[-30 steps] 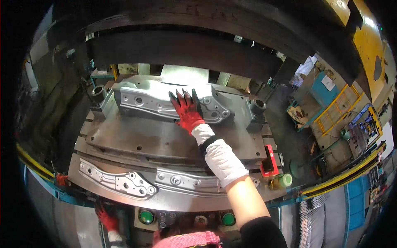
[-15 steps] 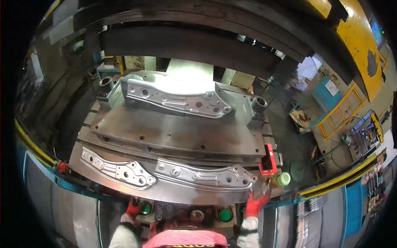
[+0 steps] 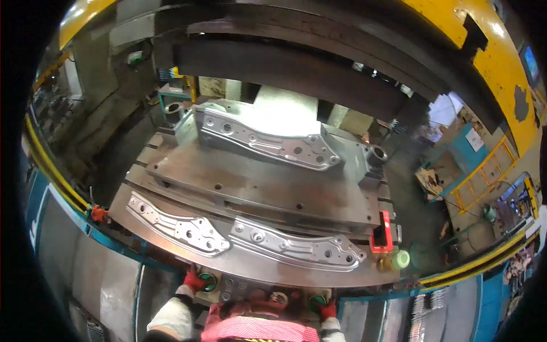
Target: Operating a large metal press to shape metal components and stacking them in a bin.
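Observation:
My left hand (image 3: 195, 280), in a red glove, is at the left green push button (image 3: 207, 282) on the control panel, its fingers apart and nothing held. My right hand (image 3: 327, 311), also red-gloved, is beside the right green push button (image 3: 316, 304); its fingers are too small and covered to make out. Beyond the panel, a shorter stamped metal bracket (image 3: 178, 226) and a longer stamped metal bracket (image 3: 296, 245) lie on the steel ledge (image 3: 250, 268). Another stamped metal part (image 3: 270, 145) rests on the die (image 3: 250, 176) farther back.
The dark press ram (image 3: 285, 71) hangs above the die. A red box-like device (image 3: 382, 232) and a pale green-capped container (image 3: 400, 260) stand at the ledge's right end. Guide sleeves (image 3: 376, 154) rise from the die. Yellow rails (image 3: 473, 265) flank the press.
My right hand has come down and left from the ledge's right end to the right green button. My left hand stays by its button. The whole view has shifted and tilted slightly.

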Demonstrator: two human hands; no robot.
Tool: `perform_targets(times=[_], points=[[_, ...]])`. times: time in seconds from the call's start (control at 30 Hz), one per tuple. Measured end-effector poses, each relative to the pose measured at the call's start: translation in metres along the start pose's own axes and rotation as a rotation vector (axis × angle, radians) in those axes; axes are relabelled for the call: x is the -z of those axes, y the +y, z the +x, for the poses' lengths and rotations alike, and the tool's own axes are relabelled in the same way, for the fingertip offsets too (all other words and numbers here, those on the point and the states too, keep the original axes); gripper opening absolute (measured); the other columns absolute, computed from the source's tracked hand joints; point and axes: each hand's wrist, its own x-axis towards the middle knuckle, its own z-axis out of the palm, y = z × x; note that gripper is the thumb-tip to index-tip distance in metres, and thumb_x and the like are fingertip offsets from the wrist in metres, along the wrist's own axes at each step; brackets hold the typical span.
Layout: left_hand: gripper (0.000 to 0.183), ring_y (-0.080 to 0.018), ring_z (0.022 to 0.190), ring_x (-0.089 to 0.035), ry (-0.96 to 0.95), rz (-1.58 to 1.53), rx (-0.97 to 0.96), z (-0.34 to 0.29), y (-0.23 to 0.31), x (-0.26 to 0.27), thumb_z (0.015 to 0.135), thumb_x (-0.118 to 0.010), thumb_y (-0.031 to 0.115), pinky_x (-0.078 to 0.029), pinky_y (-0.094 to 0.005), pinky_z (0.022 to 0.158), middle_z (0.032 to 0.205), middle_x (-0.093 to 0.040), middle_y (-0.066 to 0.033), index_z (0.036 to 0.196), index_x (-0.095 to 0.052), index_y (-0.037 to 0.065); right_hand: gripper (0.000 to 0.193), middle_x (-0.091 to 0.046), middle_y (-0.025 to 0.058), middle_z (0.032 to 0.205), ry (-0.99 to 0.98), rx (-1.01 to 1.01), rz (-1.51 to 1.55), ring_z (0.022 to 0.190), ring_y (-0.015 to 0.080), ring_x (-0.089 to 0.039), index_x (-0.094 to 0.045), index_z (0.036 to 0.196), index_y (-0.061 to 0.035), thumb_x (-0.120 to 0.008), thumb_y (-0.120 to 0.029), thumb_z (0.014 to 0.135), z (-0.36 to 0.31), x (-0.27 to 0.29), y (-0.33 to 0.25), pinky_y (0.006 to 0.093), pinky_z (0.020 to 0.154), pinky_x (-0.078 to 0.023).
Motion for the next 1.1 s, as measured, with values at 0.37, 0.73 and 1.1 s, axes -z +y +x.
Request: perform_targets(times=[0.37,0.73,1.1], points=[[0.129,-0.0303,0.127,-0.035,-0.026,0.02,-0.079,0.003,0.008,0.005,0.044,-0.086,0.035,-0.035,-0.0339,0.101,0.137,-0.03,-0.0256,0.139,-0.008,-0.005,0.12,-0.038,0.0259,0.133,0.084,0.059,0.026,0.123,0.0365,-0.039,-0.016,0.139,-0.0013,-0.083,-0.043,0.05,0.004,-0.003,0.005,0.0398,0.1,-0.036],[0.134,-0.0326,0.127,-0.032,-0.069,-0.201,-0.062,0.024,-0.024,-0.004,0.04,-0.087,0.034,-0.035,-0.0343,0.102,0.138,-0.025,-0.0267,0.142,-0.006,0.003,0.118,-0.042,0.0264,0.128,0.07,-0.143,-0.138,0.117,0.039,-0.044,-0.017,0.14,-0.0061,-0.082,-0.046,0.051,-0.013,0.001,-0.021,0.0434,0.095,-0.04],[0.114,-0.0305,0.13,-0.028,-0.151,-0.423,-0.233,0.035,-0.057,-0.004,0.058,-0.08,0.025,-0.031,-0.0361,0.103,0.142,-0.023,-0.021,0.142,-0.006,0.002,0.114,-0.044,0.0232,0.128,0.053,-0.151,0.18,0.116,0.0299,-0.047,-0.017,0.14,0.0005,-0.082,-0.04,0.055,-0.03,0.018,-0.065,0.0375,0.095,-0.04]])
